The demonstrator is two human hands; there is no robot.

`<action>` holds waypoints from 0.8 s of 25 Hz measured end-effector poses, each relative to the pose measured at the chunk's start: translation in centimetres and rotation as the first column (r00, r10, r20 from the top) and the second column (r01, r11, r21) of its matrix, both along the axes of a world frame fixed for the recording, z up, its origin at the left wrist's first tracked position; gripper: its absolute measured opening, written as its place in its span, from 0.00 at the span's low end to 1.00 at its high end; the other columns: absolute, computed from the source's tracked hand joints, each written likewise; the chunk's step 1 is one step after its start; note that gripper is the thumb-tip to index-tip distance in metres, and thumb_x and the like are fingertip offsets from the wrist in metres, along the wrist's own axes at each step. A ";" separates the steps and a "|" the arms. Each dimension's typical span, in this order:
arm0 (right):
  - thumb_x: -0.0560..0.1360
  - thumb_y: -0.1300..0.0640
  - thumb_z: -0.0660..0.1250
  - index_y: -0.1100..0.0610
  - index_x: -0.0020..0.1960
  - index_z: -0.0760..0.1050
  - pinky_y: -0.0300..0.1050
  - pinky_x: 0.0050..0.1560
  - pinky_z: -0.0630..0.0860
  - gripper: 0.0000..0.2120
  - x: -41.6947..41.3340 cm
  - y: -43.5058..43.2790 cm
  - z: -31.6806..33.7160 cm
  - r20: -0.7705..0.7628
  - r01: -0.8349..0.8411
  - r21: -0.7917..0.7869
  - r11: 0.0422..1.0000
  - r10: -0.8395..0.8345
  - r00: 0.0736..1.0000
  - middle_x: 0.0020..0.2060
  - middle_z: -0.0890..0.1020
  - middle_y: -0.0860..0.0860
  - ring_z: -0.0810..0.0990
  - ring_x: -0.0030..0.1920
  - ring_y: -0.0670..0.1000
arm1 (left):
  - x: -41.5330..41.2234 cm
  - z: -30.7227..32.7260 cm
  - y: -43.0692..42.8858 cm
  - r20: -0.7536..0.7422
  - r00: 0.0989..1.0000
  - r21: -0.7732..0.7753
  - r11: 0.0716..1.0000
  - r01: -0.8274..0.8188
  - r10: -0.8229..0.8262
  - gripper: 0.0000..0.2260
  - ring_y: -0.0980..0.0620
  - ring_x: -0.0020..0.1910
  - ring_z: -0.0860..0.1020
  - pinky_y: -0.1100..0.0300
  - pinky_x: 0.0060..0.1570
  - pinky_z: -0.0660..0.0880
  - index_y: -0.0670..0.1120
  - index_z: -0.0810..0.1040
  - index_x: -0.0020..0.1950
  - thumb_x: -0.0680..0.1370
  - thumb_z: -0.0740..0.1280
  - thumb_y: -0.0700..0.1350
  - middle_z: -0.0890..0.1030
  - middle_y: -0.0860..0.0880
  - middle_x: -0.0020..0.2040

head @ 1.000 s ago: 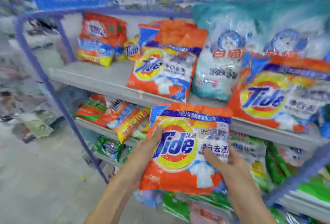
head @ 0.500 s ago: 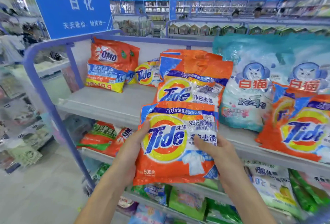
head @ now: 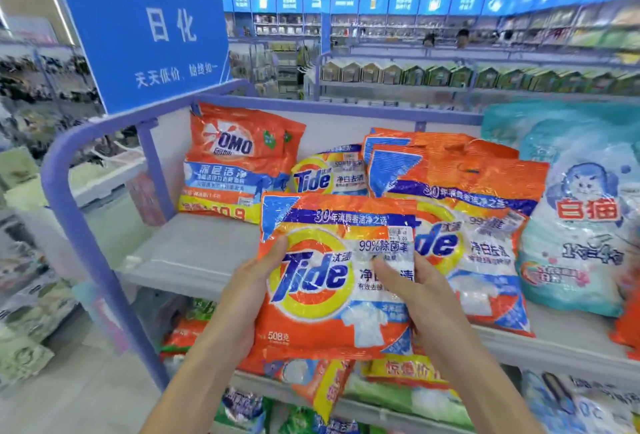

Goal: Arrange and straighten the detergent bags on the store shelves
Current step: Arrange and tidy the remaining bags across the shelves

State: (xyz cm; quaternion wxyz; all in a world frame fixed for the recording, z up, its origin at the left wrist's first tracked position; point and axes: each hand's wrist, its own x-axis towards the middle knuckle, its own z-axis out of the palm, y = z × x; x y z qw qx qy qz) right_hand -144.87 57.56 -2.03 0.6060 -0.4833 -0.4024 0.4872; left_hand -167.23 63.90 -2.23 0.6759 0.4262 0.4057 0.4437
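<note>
I hold an orange Tide detergent bag (head: 322, 281) upright in front of the top shelf (head: 194, 253). My left hand (head: 247, 291) grips its left edge, thumb on the front. My right hand (head: 419, 291) grips its right side, thumb across the label. Behind it on the shelf lean larger orange Tide bags (head: 478, 212), a small Tide bag (head: 329, 174) further back, and an orange OMO bag (head: 232, 163) at the back left. A teal-white cat-logo bag (head: 581, 212) stands to the right.
The shelf's blue tube frame (head: 83, 212) curves down on the left, under a blue hanging sign (head: 145, 28). Lower shelves hold orange and green bags (head: 391, 385). Bare shelf surface lies left of the held bag. Other aisles stand far behind.
Both hands have raised the Tide bag from below the shelf edge up to shelf level. The view has tilted upward and shifted left.
</note>
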 end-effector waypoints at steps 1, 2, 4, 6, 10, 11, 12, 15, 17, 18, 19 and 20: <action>0.69 0.46 0.77 0.47 0.57 0.85 0.68 0.62 0.79 0.17 -0.3 1.2 0.4 -0.005 0.004 0.000 1.000 -0.004 1.000 0.55 0.88 0.53 0.87 0.56 0.58 | -0.1 0.3 1.2 0.004 1.000 0.017 1.000 -0.014 0.014 0.28 0.37 0.55 0.85 0.41 0.54 0.82 0.49 0.85 0.61 0.68 0.78 0.65 0.86 0.39 0.57; 0.70 0.45 0.77 0.46 0.58 0.85 0.68 0.64 0.78 0.17 -0.6 2.5 0.6 -0.001 0.006 -0.002 1.000 -0.006 1.000 0.55 0.88 0.53 0.87 0.57 0.58 | -0.3 0.6 2.4 0.009 1.000 0.035 0.999 -0.021 0.021 0.28 0.37 0.55 0.85 0.40 0.55 0.82 0.48 0.85 0.61 0.68 0.78 0.64 0.86 0.39 0.57; 0.73 0.44 0.78 0.45 0.59 0.84 0.65 0.65 0.78 0.16 -1.2 4.8 0.9 0.036 0.009 -0.013 1.000 -0.009 0.999 0.56 0.88 0.50 0.86 0.58 0.56 | -0.7 0.7 4.8 0.027 0.999 0.050 0.998 -0.040 0.039 0.25 0.38 0.54 0.86 0.42 0.53 0.83 0.47 0.86 0.60 0.70 0.77 0.61 0.86 0.39 0.57; 0.76 0.48 0.75 0.43 0.58 0.84 0.61 0.62 0.80 0.11 -2.0 6.8 1.0 0.032 0.014 -0.009 1.000 -0.014 0.999 0.56 0.88 0.49 0.87 0.57 0.55 | -1.2 0.8 7.1 0.029 0.998 0.057 0.997 -0.051 0.049 0.23 0.40 0.53 0.86 0.48 0.46 0.84 0.46 0.85 0.60 0.71 0.76 0.58 0.87 0.40 0.56; 0.80 0.56 0.71 0.44 0.53 0.86 0.50 0.53 0.83 0.08 -3.9 11.0 1.3 0.083 0.123 0.023 0.992 -0.124 0.989 0.51 0.89 0.48 0.88 0.52 0.51 | -2.5 0.9 12.6 0.024 0.999 0.071 0.997 -0.037 0.035 0.17 0.43 0.50 0.87 0.50 0.43 0.84 0.46 0.84 0.60 0.75 0.74 0.54 0.88 0.42 0.53; 0.80 0.58 0.71 0.47 0.52 0.85 0.48 0.51 0.83 0.08 -4.4 12.2 1.4 0.117 0.166 0.038 0.985 -0.170 0.979 0.49 0.89 0.47 0.88 0.50 0.49 | -2.4 0.9 14.1 0.011 0.998 0.082 0.995 -0.065 0.065 0.15 0.45 0.48 0.88 0.50 0.45 0.84 0.47 0.84 0.58 0.76 0.74 0.53 0.88 0.44 0.52; 0.81 0.60 0.70 0.49 0.51 0.85 0.45 0.50 0.83 0.08 -5.1 13.8 1.7 0.163 0.229 0.059 0.972 -0.236 0.958 0.47 0.89 0.46 0.88 0.48 0.47 | -2.1 0.8 15.7 -0.031 0.993 0.101 0.989 -0.108 0.112 0.13 0.48 0.47 0.88 0.52 0.46 0.84 0.47 0.84 0.56 0.77 0.74 0.53 0.89 0.47 0.49; 0.80 0.64 0.66 0.55 0.57 0.81 0.48 0.53 0.80 0.09 -6.2 19.1 2.2 0.285 0.491 0.120 0.863 -0.504 0.815 0.47 0.87 0.49 0.85 0.47 0.50 | 0.7 0.7 20.1 -0.099 0.977 0.227 0.960 -0.163 0.189 0.11 0.54 0.43 0.84 0.59 0.45 0.79 0.44 0.85 0.53 0.80 0.72 0.51 0.87 0.52 0.45; 0.81 0.64 0.65 0.61 0.66 0.77 0.55 0.61 0.78 0.14 -6.2 22.6 2.3 0.329 0.605 0.114 0.788 -0.604 0.726 0.58 0.84 0.57 0.83 0.56 0.58 | 2.8 0.7 22.4 -0.072 0.985 0.274 0.952 -0.134 0.159 0.07 0.54 0.43 0.80 0.58 0.45 0.76 0.44 0.84 0.50 0.81 0.70 0.47 0.85 0.49 0.44; 0.82 0.63 0.65 0.63 0.70 0.74 0.54 0.61 0.77 0.17 -5.9 23.9 2.3 0.332 0.624 0.116 0.773 -0.622 0.709 0.60 0.83 0.59 0.81 0.57 0.58 | 3.7 0.7 23.5 -0.071 0.985 0.289 0.948 -0.131 0.157 0.06 0.55 0.45 0.80 0.57 0.48 0.76 0.44 0.84 0.52 0.82 0.70 0.46 0.85 0.50 0.47; 0.83 0.63 0.64 0.63 0.73 0.71 0.53 0.58 0.76 0.19 -5.6 25.0 2.2 0.321 0.626 0.121 0.770 -0.627 0.710 0.59 0.82 0.57 0.79 0.55 0.55 | 4.4 0.6 24.5 -0.059 0.984 0.293 0.945 -0.146 0.170 0.05 0.60 0.46 0.80 0.59 0.51 0.75 0.45 0.83 0.53 0.82 0.69 0.45 0.86 0.54 0.48; 0.83 0.62 0.64 0.62 0.75 0.69 0.51 0.57 0.75 0.21 -5.4 25.7 2.1 0.298 0.628 0.114 0.770 -0.629 0.718 0.58 0.80 0.55 0.76 0.55 0.53 | 4.8 0.5 25.3 -0.038 0.981 0.283 0.944 -0.170 0.188 0.03 0.67 0.43 0.79 0.64 0.49 0.74 0.48 0.82 0.52 0.83 0.68 0.45 0.85 0.62 0.44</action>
